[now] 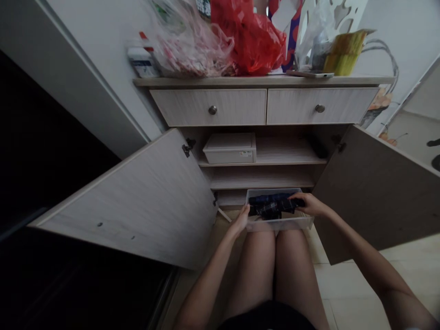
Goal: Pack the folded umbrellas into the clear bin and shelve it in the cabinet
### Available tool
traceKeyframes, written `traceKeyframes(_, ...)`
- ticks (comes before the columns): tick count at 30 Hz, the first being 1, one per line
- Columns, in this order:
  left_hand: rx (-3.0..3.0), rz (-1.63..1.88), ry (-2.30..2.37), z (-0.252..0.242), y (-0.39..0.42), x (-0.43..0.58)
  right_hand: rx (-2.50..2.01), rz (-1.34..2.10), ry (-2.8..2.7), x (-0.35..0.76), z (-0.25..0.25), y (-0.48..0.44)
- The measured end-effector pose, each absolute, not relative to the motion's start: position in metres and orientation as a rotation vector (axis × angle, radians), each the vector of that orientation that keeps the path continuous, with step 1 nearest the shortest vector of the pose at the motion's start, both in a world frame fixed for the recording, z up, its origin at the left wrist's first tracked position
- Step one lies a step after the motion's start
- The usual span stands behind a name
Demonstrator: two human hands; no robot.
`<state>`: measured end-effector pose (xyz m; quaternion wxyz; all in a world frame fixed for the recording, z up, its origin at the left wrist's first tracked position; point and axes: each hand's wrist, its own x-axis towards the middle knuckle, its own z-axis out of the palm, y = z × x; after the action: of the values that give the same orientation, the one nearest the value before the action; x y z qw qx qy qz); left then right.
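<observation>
The right hand point(309, 204) appears to grip the right end of a dark plaid bundle point(275, 207), which lies inside the clear plastic bin point(280, 224), stretching leftward from that hand, long axis across the bin. The left hand point(240, 220) clasps the bin's left wall. Beyond and left of the bin, a lidded white storage box point(229, 149) sits on a higher shelf point(285, 153).
</observation>
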<state>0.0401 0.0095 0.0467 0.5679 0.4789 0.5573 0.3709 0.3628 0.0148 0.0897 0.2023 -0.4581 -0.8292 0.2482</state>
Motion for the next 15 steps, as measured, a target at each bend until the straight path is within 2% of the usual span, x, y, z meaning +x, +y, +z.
traceKeyframes(9,1.107,0.883,1.33,0.055,0.008,0.046,-1.698,0.224,-2.615,0.339,0.088,0.016)
traceKeyframes(11,1.101,0.894,1.315,0.052,0.009,0.045,-1.685,0.264,-2.654,0.339,0.089,0.022)
traceKeyframes(15,1.101,0.918,1.269,0.043,0.011,0.043,-1.488,0.608,-2.563,0.362,0.101,0.051)
